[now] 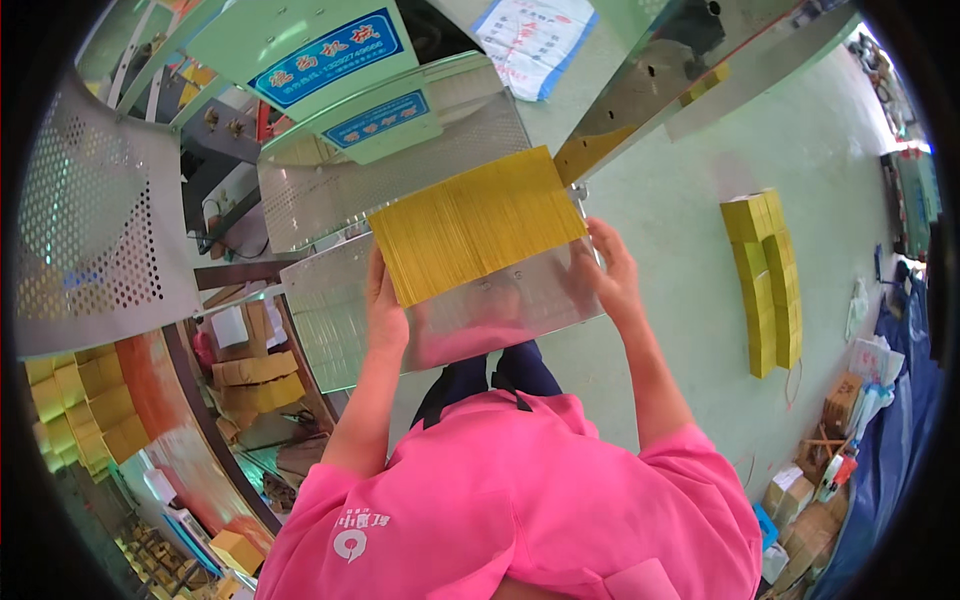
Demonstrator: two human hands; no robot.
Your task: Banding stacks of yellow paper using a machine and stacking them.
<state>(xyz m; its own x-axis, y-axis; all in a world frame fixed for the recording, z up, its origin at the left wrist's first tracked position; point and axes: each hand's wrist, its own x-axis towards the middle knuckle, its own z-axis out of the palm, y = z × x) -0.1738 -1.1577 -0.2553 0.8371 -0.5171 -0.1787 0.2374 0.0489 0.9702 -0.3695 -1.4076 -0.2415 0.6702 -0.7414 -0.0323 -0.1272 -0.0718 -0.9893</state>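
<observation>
Fingers (608,243) flank long yellow block (480,226), finely lined, straight-edged.

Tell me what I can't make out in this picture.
In the head view:
Underside of the stack: faces away from the camera.
Some fingers of the left hand: hidden, apparently by the stack.
Feet: apparently hidden by the tray.
Top of the green panel: cut off by the upper edge.

Left fingers (377,270) partly hidden by yellow stack (480,225); pink shirt (500,480) cut off.
</observation>
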